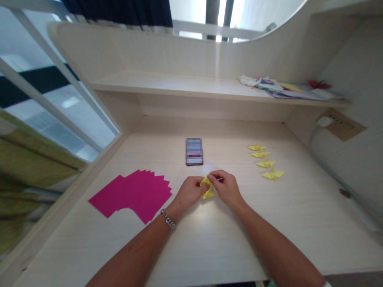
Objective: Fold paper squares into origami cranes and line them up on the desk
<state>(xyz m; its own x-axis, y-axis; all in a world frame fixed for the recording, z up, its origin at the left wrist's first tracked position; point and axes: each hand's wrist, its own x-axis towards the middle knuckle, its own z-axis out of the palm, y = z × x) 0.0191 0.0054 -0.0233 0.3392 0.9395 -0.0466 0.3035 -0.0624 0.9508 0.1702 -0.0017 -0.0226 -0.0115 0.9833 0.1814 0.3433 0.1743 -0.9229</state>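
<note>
A small, partly folded piece of yellow paper (207,188) sits between both hands over the middle of the pale wooden desk (209,239). My left hand (188,193), with a metal bracelet on the wrist, pinches its left side. My right hand (226,185) pinches its top and right side. Both sets of fingers are closed on the paper. To the right, several finished yellow folded paper figures (265,161) lie in a slanting row on the desk.
A fanned stack of magenta paper sheets (134,194) lies at the left. A phone (194,151) rests just beyond my hands. A shelf (179,85) above the desk holds papers and a red folded figure (319,84). A wall socket with a cable (324,120) is at right.
</note>
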